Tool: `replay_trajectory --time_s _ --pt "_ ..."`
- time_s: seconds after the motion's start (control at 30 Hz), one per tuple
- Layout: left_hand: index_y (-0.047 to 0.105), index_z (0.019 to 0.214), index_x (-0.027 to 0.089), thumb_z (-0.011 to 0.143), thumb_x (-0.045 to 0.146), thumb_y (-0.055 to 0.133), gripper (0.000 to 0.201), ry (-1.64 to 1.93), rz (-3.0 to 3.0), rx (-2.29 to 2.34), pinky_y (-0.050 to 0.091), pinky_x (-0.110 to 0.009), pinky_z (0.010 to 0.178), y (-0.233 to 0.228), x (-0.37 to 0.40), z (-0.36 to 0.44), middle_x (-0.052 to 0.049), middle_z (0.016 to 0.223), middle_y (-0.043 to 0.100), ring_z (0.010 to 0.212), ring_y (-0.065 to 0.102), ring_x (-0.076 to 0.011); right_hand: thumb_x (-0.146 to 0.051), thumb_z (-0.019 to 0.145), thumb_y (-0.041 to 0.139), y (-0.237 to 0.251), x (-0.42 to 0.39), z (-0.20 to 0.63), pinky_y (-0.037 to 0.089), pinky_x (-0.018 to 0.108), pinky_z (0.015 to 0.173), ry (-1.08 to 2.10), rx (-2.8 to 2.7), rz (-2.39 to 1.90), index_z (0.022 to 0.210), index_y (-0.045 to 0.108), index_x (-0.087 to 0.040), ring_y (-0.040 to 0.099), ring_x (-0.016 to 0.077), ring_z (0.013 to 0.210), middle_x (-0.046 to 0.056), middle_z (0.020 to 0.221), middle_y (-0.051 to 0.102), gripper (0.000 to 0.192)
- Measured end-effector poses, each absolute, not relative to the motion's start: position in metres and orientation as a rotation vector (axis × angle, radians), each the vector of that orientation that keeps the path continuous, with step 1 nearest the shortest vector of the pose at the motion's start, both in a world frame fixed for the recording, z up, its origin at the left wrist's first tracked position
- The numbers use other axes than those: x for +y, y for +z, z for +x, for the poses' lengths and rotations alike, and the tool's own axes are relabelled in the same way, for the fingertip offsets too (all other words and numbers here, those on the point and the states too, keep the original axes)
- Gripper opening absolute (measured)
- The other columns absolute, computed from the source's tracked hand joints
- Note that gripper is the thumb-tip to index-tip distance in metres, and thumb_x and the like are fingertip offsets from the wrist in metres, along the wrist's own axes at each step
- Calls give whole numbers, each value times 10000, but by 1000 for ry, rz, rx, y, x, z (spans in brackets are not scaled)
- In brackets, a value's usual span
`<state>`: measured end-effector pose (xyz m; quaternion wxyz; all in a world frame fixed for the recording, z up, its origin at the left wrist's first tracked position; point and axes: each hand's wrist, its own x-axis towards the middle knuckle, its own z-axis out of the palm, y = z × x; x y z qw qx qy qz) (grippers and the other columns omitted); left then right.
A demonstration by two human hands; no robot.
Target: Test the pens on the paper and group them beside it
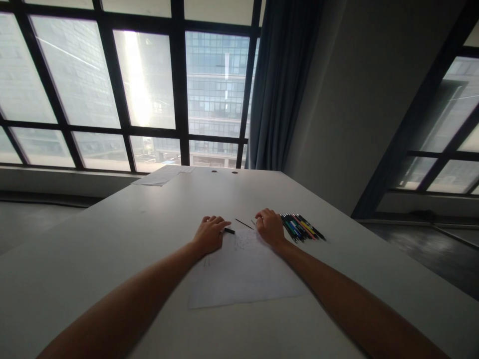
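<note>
A sheet of white paper (243, 279) with faint pencil-like marks lies on the table before me. My left hand (210, 235) rests at its upper left edge. From between the thumb and index finger of that hand sticks out a short black pen-like piece (229, 231). At the upper right edge is my right hand (271, 228), its fingers curled down. A thin pale tip (253, 222) shows beside these fingers; what they hold is mostly hidden. Between the hands, a thin dark stick (244, 224) lies slantwise just above the paper.
Several coloured pens and pencils (302, 228) lie side by side to the right of my right hand. More paper sheets (159, 175) are at the far left of the white table (130, 224). Two dark round spots (234, 172) mark its far end, before windows and a curtain (279, 89).
</note>
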<state>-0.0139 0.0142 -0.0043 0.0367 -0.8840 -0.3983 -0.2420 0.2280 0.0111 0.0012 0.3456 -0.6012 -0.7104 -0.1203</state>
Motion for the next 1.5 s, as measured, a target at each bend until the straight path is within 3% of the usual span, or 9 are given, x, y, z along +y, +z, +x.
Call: replay_trajectory --time_s 0.33,0.53,0.7,0.87,1.1,1.5 --pt "561 1275 230 809 110 436 496 -870 -2692 -1284 346 -430 1023 -7 16 -14 -63 1264 602 1163 523 -226 -254 819 590 -2 8 223 320 327 836 -351 -2053 -1502 815 680 -181 527 197 952 57 978 623 117" --pt "677 1045 264 868 255 500 250 -835 -2758 -1297 320 -439 1044 -8 16 -12 -31 1218 628 1158 524 -228 -199 811 627 -5 10 223 330 314 817 -279 -2140 -1520 757 684 -188 520 188 953 49 972 616 79" --pt "661 927 223 862 213 535 142 -844 -2765 -1350 373 -411 971 -6 16 -11 -41 1042 662 1037 556 -218 -137 844 553 -3 11 223 316 310 786 -276 -2093 -1505 779 627 -167 527 189 891 54 900 626 103" --pt "662 993 215 882 158 499 205 -843 -2777 -1347 399 -422 952 -8 19 -11 -56 1003 654 1015 556 -223 -144 894 455 -1 9 221 315 308 784 -292 -1980 -1405 839 568 -168 521 179 770 40 799 622 128" --pt "610 1080 173 935 124 371 283 -1020 -2704 -1402 500 -330 837 -6 17 -10 -93 1071 576 928 596 -187 -139 870 439 -2 6 221 317 306 771 -317 -1982 -1350 801 544 -179 514 185 749 42 772 609 132" --pt "578 1094 154 949 130 337 282 -1092 -2656 -1431 520 -342 811 -6 16 -10 -104 1084 558 860 611 -185 -128 867 450 -3 7 222 317 305 761 -348 -1969 -1420 801 555 -176 518 182 747 40 771 613 133"
